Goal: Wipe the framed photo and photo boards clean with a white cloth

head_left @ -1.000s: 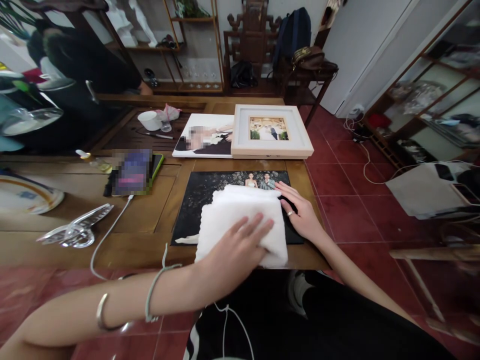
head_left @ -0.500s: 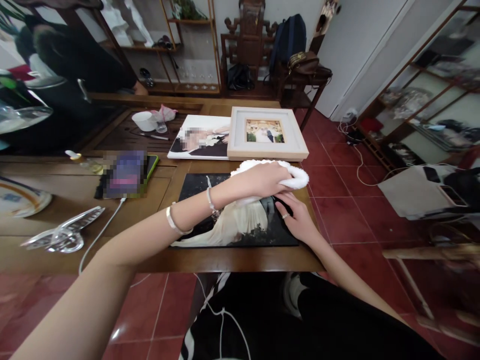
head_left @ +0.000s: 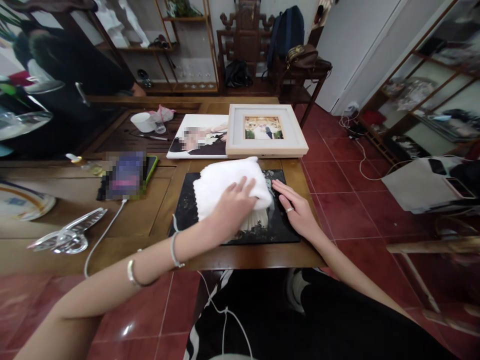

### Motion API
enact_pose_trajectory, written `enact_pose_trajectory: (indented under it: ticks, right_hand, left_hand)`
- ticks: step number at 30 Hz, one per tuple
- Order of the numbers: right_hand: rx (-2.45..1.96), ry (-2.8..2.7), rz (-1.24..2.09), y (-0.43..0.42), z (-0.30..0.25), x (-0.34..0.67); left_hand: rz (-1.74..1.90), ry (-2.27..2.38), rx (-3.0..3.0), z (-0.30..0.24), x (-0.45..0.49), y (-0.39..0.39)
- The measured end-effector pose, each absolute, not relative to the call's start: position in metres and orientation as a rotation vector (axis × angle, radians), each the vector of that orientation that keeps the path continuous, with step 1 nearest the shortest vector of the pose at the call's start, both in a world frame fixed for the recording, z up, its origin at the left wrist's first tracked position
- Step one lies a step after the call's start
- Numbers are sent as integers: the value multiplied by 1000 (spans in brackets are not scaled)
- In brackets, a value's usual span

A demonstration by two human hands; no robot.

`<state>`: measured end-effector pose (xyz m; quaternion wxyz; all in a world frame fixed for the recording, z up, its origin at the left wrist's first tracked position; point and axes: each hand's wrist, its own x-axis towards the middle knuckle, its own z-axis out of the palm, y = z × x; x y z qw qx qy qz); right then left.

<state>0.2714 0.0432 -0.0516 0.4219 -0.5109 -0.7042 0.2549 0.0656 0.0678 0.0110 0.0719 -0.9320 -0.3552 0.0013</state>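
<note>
A dark photo panel (head_left: 281,227) lies flat on the wooden table, showing part of a pale pleated dress. Spread over its middle is a white towel (head_left: 215,185), which hides most of the picture. My left hand (head_left: 238,202) is on the towel's right part, its fingers bent into the fabric. At the panel's right side my right hand (head_left: 300,210) rests with its fingers stretched out and nothing in it. Behind the panel stand a light wood picture frame (head_left: 267,150) and a white-edged photo panel (head_left: 200,137), side by side and touching.
To the left are a phone (head_left: 125,175) on a white cable (head_left: 101,237), a small dropper bottle (head_left: 88,165) and a shiny butterfly-shaped object (head_left: 69,235). A white cup (head_left: 142,122) sits farther back. The table's right edge (head_left: 305,185) is close by. Another person (head_left: 82,60) is at the far left.
My left hand has moved left and toward me with the towel, which now spreads flat over the panel. My right hand stays at the panel's right side.
</note>
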Motion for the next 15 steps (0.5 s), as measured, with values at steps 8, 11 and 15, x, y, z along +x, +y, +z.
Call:
enact_pose_trajectory:
  ticks: [8,11,15]
  right_hand:
    - [-1312,-1679,717,41,-49,274]
    - [-1292,-1722,696,41,-49,274]
    - [-1292,-1803,653,43,-50,273]
  left_hand:
    - [-219,-854,-2740,-10,102,-33]
    - [-253,-810,-2789,-6,93,-41]
    - [-171,-988,-2827,0,80,-2]
